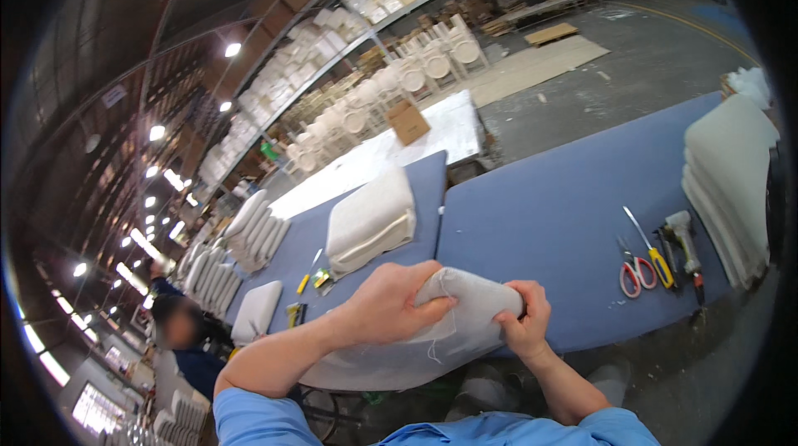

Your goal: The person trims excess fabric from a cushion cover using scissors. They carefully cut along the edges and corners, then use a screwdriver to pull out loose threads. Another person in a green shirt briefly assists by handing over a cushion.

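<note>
Both hands hold a cream fabric-covered seat cushion (465,321) at the near edge of a blue work table (549,221). My left hand (386,305) grips the cushion's upper left side, fingers curled over the fabric. My right hand (524,317) pinches the fabric at the cushion's right corner. The cushion tilts toward me and a loose thread hangs from its cover. Blue sleeves cover my upper arms.
Red-handled scissors (636,273), a yellow-handled knife (652,251) and a staple gun (686,242) lie on the table to the right. A stack of cream foam pads (731,180) stands at the far right. More cushions (370,221) lie on the left table. A person (179,330) is at the lower left.
</note>
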### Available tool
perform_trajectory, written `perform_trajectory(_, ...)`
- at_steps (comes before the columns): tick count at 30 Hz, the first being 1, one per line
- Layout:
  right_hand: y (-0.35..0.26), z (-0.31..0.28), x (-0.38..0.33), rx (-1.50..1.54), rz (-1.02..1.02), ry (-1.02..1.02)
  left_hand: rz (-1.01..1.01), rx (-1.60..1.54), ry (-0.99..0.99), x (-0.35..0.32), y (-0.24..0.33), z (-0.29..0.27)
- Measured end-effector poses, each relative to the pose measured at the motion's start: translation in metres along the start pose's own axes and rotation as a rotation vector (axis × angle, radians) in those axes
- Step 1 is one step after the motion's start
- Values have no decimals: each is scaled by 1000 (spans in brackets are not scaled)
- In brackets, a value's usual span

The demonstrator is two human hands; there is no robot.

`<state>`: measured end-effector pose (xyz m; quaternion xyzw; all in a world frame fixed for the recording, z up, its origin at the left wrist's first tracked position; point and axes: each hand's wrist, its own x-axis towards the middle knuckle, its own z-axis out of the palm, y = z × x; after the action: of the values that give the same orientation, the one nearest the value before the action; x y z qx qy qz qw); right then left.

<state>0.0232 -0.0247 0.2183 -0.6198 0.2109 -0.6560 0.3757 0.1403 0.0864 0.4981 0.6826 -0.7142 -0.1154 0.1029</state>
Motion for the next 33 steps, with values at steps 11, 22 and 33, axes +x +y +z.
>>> perform_trajectory(11, 25, -122, 72, -129, -21, 215, 316, 135, -17, 158, 85, 28)
perform_trajectory(22, -53, -174, 115, 480, 748, -136, 255, 207, -345, 236, 105, 62)
perform_trajectory(33, -131, -171, 115, 684, 961, -144, 345, -928, -911, 264, 84, 87)
